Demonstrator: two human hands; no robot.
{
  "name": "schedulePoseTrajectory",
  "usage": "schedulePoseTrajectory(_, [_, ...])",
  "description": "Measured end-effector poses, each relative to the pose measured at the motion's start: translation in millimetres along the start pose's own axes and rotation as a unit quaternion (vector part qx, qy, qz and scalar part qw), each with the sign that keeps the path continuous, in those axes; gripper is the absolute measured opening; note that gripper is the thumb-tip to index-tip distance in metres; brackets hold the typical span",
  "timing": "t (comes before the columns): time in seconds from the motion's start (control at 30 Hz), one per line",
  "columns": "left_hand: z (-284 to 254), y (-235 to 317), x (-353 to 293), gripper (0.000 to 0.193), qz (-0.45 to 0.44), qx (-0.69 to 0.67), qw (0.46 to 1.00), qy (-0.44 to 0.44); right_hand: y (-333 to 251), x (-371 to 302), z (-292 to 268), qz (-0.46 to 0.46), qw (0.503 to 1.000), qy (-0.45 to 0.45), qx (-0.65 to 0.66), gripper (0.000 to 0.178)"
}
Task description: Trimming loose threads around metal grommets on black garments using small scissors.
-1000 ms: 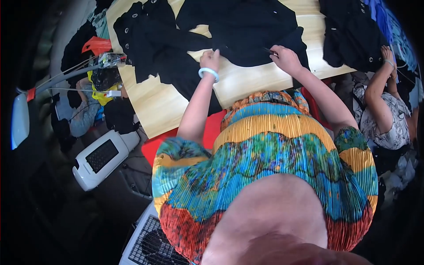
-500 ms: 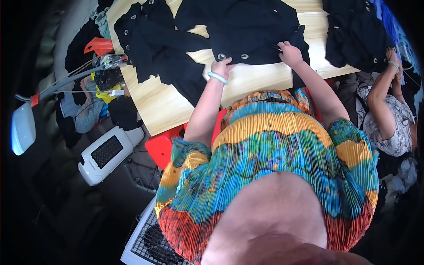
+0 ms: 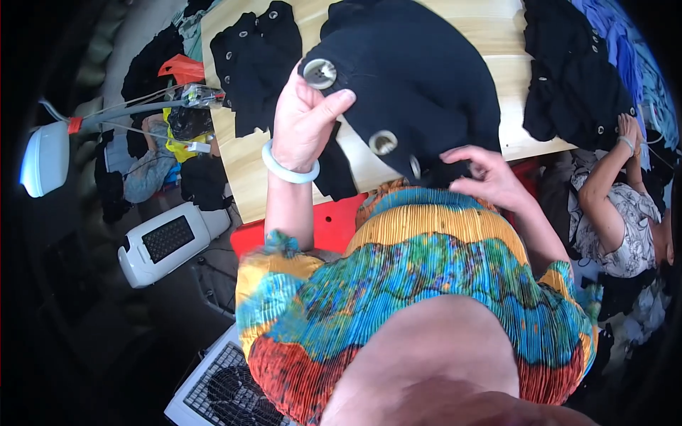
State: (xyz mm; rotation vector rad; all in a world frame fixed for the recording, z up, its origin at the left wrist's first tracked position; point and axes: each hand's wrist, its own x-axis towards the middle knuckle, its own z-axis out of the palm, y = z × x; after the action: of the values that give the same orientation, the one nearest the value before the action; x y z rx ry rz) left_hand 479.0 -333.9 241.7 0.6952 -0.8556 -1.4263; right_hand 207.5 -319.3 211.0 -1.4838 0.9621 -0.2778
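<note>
My left hand (image 3: 307,117) is closed on the edge of a black garment (image 3: 426,71), its thumb beside a large pale button (image 3: 320,73). The cloth is lifted toward me and hangs from that grip. Along its lower edge sit more large buttons, one of them a marbled button (image 3: 383,143). My right hand (image 3: 490,177) is beside the garment's lower right edge, fingers and thumb curled round a small dark thing I cannot make out. Whether those fingers also touch the cloth is unclear.
Another black buttoned garment (image 3: 259,64) lies on the pale wooden table (image 3: 249,174) at left, a third (image 3: 568,78) at right. A co-worker's hands (image 3: 626,131) rest by that one. A lamp (image 3: 48,160) stands at left; a red stool (image 3: 312,226) is under the table edge.
The garment's buttoned edge has been raised off the table toward me by my left hand, which moved left. My right hand has come down and nearer to my body.
</note>
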Motion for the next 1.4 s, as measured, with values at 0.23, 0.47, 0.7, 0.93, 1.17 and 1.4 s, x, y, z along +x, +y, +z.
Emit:
schedulePoseTrajectory(0.23, [1.9,-20.2,-4.1,0.026,-0.172,-0.019,0.984,-0.045,-13.7,15.6,-10.9,-0.137,0.97,0.199,0.008,0.02])
schedulePoseTrajectory(0.47, [14.6,-53.9,-3.3,0.028,-0.233,-0.076,0.969,-0.014,-33.3,60.6,17.6,-0.263,0.927,0.253,-0.09,0.03])
schedulePoseTrajectory(0.7, [6.8,-56.5,3.5,0.019,-0.272,-0.159,0.948,-0.039,-18.7,76.4,25.7,-0.259,0.915,0.296,-0.085,0.023])
schedulePoseTrajectory(0.93, [-11.3,-67.1,1.9,0.013,-0.274,-0.086,0.958,-0.014,-14.4,79.2,17.4,-0.34,0.871,0.253,-0.249,0.021])
schedulePoseTrajectory(1.17, [-10.1,-64.1,-2.7,0.017,-0.281,-0.22,0.933,-0.042,-40.4,78.5,-15.0,-0.355,0.86,0.225,-0.289,0.027])
schedulePoseTrajectory(1.4, [-5.7,-67.2,-9.8,0.024,-0.24,-0.261,0.935,-0.009,-47.6,55.2,-20.0,-0.178,0.876,0.419,-0.162,0.015])
